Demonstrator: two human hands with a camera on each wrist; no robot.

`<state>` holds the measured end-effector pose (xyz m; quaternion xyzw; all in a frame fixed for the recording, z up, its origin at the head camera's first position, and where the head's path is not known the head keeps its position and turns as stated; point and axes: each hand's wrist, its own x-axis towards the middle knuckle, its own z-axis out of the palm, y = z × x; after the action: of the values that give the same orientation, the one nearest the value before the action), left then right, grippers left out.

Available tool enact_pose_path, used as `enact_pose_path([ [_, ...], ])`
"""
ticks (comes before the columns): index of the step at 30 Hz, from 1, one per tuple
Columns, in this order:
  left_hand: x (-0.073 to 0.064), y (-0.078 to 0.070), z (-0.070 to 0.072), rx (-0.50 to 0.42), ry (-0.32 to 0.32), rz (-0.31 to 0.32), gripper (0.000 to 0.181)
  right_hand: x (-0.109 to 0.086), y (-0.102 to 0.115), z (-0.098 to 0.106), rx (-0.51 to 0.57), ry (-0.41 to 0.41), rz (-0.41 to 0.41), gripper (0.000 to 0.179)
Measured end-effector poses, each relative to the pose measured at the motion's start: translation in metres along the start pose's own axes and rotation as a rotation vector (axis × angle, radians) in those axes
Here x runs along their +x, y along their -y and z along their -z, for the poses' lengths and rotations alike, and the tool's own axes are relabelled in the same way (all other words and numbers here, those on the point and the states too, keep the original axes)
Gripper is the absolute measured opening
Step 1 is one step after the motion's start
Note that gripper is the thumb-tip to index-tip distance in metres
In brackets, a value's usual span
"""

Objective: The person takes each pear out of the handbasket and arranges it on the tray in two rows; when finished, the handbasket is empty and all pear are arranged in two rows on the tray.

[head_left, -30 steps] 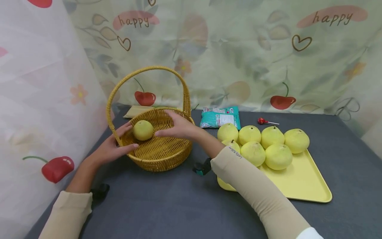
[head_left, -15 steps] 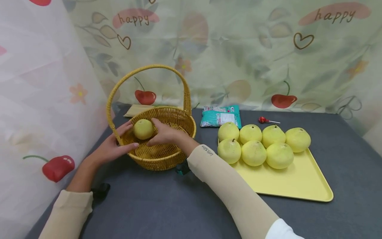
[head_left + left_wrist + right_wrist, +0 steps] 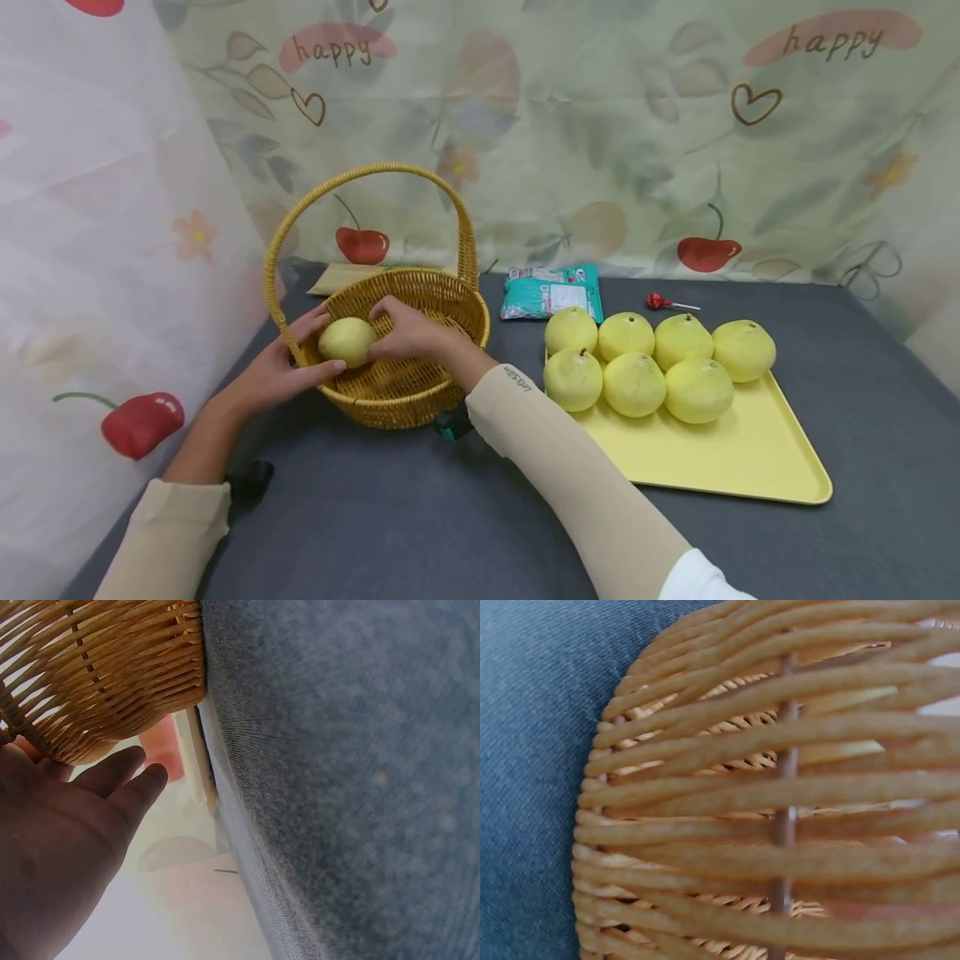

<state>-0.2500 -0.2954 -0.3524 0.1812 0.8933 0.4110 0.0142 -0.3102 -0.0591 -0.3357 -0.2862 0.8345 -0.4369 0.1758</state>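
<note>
A round yellow-green pear [image 3: 347, 342] lies in the left part of a wicker basket [image 3: 420, 408] with a tall arched handle. My left hand [image 3: 281, 371] grips the basket's left rim, thumb on the front and fingers behind. In the left wrist view two fingers of the left hand [image 3: 67, 832] lie outside the basket's wall [image 3: 105, 682]. Inside the basket, my right hand [image 3: 412, 333] holds the pear's right side with bent index finger and thumb. Through the woven wall [image 3: 705, 795] in the right wrist view, the right hand is mostly hidden.
To the right a yellow tray [image 3: 720, 458] bears several pears [image 3: 633, 385]. Behind it lie a teal packet [image 3: 551, 293] and a red lollipop [image 3: 656, 302]. A flat tan packet [image 3: 345, 279] lies behind the basket. Patterned cloth hangs at the back and left.
My right hand has moved left from above the basket's middle to the pear. The pear has shifted slightly left and turned onto its side. My left hand has stayed on the rim.
</note>
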Motion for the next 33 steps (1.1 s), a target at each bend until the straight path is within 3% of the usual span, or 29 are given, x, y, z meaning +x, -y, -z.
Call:
enact_pose_path([
  [5, -0.001, 0.0, 0.001, 0.015, 0.003, 0.0, 0.083, 0.003, 0.0, -0.004, -0.019, 0.147, 0.107, 0.085],
  [9, -0.001, -0.001, 0.002, 0.028, 0.003, 0.007, 0.084, 0.007, -0.001, -0.007, -0.065, 0.211, 0.193, 0.08],
  [15, 0.0, -0.001, 0.003, 0.023, 0.006, 0.016, 0.085, 0.006, 0.001, -0.01, -0.185, 0.166, 0.199, 0.069],
  [22, 0.001, 0.001, 0.004, 0.032, 0.004, 0.029, 0.086, -0.001, 0.01, -0.019, -0.671, 0.148, 0.194, 0.061],
  [25, 0.0, 0.001, 0.004, 0.026, 0.008, 0.029, 0.086, -0.002, 0.014, -0.026, -0.794, 0.12, 0.198, 0.053],
  [28, -0.001, 0.001, 0.003, 0.018, 0.014, 0.026, 0.085, -0.003, 0.015, -0.029, -0.828, 0.103, 0.188, 0.056],
  [33, 0.0, 0.0, 0.001, 0.021, 0.01, 0.025, 0.085, -0.006, 0.012, -0.025, -0.729, 0.059, 0.178, 0.061],
])
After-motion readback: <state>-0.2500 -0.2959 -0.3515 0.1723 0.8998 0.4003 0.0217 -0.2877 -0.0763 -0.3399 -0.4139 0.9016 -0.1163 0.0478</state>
